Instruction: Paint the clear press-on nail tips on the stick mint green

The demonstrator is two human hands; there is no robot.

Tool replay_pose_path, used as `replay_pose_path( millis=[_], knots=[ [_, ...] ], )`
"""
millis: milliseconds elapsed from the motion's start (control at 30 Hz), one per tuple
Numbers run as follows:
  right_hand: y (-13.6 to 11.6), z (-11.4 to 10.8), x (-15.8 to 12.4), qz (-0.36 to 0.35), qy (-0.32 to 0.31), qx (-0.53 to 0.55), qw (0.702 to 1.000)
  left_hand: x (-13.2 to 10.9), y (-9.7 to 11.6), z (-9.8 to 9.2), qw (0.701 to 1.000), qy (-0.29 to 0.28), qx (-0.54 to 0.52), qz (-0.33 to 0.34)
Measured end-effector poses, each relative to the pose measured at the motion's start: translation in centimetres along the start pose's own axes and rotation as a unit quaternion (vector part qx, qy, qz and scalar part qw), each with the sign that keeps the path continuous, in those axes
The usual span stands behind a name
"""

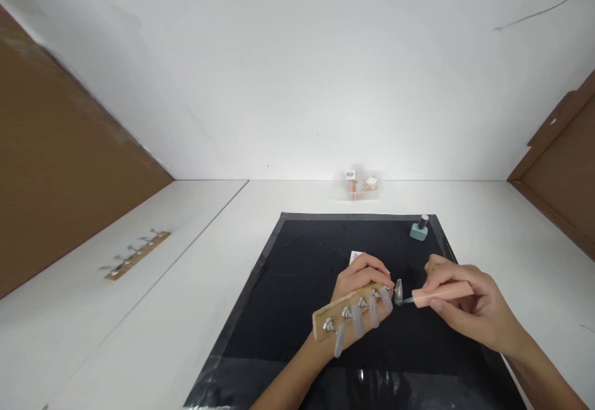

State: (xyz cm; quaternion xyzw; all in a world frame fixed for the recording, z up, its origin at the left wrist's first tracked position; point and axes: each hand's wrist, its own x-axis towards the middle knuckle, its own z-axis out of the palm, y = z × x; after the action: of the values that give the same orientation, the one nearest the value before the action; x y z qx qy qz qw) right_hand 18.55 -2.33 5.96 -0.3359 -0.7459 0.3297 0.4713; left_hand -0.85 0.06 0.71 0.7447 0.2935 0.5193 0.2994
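My left hand [365, 274] is closed around a wooden display strip [338, 306] that slants up to the right. Several clear false nail tips [357, 321] stand out from silver mounts along the strip. At its far right end, another clear nail tip [398, 290] sits beyond my fingertips. My right hand [483, 308] pinches the peach handle of a nail polish brush [441, 293]. The brush end points left and meets the lower part of that end tip. Partly hidden behind my left hand is a small white square with a purple mark [356, 255].
A black mat [288, 261] lies under both hands on a white table [195, 292]. A green nail polish bottle [419, 231] stands at its back right. Behind it sits a clear tray [341, 195] with two peach, white-topped items. Far left lies another strip with nail tips [137, 256].
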Motion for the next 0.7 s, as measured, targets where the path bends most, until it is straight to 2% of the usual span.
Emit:
replay_pose_path(
  millis=[67,200,367,500,600,700],
  knots=[
    [-0.02,0.0,0.09,0.014,0.0,-0.014,1.0,0.02,0.05,0.0,1.0,0.003,0.01,0.002],
    [0.31,-0.06,-0.01,0.028,0.054,-0.034,0.998,-0.03,0.07,0.06,1.0,0.005,0.012,0.004],
    [0.49,-0.01,-0.26,0.032,0.032,-0.02,0.999,-0.14,-0.03,0.02,1.0,-0.012,0.001,0.003],
    [0.66,0.05,-0.35,0.057,0.074,-0.036,0.995,-0.18,-0.02,0.02,1.0,-0.008,0.011,-0.005],
    [0.87,0.0,-0.43,0.057,0.051,-0.025,0.997,-0.1,0.04,0.05,1.0,0.0,0.013,-0.003],
    [0.92,0.0,-0.44,0.088,0.015,-0.025,0.996,0.05,0.15,0.0,1.0,-0.005,0.016,0.003]
  ],
)
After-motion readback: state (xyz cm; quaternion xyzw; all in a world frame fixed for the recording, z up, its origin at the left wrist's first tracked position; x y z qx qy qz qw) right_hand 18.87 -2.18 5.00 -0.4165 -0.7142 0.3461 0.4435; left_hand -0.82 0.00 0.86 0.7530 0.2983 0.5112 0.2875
